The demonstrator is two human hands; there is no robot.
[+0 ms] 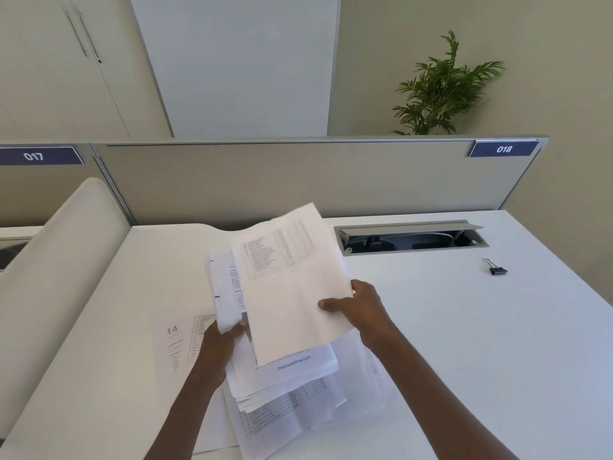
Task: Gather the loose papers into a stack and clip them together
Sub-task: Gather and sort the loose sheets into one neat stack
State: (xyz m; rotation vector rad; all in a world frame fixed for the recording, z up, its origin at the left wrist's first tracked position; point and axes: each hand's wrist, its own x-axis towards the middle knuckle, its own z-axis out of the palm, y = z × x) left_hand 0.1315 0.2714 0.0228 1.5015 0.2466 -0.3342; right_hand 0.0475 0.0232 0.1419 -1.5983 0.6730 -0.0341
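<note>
Both hands hold an uneven bundle of white printed papers (292,293) lifted above the white desk (464,343). My left hand (220,343) grips the bundle's left edge, thumb on top. My right hand (358,310) pinches the right edge of the top sheet, which sits skewed over the others. Under the bundle, more loose sheets (282,416) lie fanned on the desk, and one page marked 14 (179,346) lies flat to the left. A black binder clip (496,269) rests on the desk far to the right, apart from both hands.
A grey partition panel (265,180) closes off the back of the desk. An open cable tray (411,239) is sunk into the desk behind the papers. A white curved divider (59,260) stands at the left. A potted plant (441,91) rises behind the partition.
</note>
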